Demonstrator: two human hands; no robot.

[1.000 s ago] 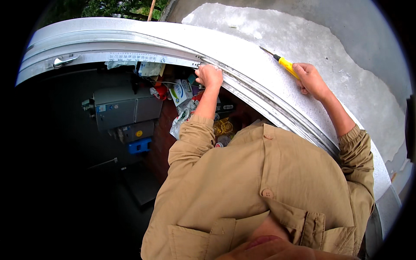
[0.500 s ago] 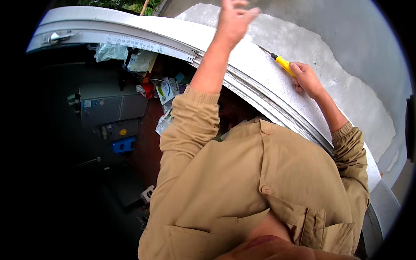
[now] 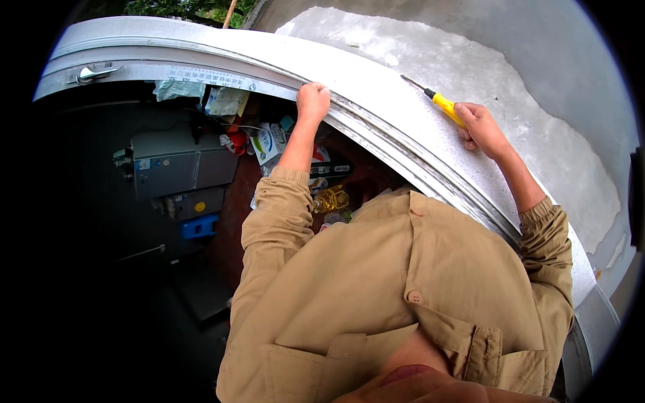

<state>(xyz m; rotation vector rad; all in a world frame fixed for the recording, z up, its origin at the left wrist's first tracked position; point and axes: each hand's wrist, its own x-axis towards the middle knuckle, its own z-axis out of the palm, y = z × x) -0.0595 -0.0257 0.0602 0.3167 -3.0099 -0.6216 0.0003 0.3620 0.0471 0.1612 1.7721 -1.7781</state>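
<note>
My left hand (image 3: 313, 102) is closed on the inner rail of a silver metal window frame (image 3: 148, 64), with its knuckles up and its fingertips hidden. To the right, my right hand (image 3: 482, 133) grips the yellow handle of a screwdriver (image 3: 445, 106) with a black collar. Its thin shaft points up-left and lies over or on the white sill surface (image 3: 376, 67). A metal latch (image 3: 91, 75) is fixed to the frame at the left.
Below the frame is a dim space with grey metal units (image 3: 164, 174), a blue plastic item (image 3: 196, 227), boxes, bags and a bottle of yellow liquid (image 3: 330, 198). Beyond the sill lie a patchy grey concrete surface (image 3: 571, 174) and greenery (image 3: 178, 9).
My left hand left the frame, rose high with fingers spread, and is back down on the rail, closed, slightly left of its earlier spot. My right hand keeps the screwdriver in nearly the same place.
</note>
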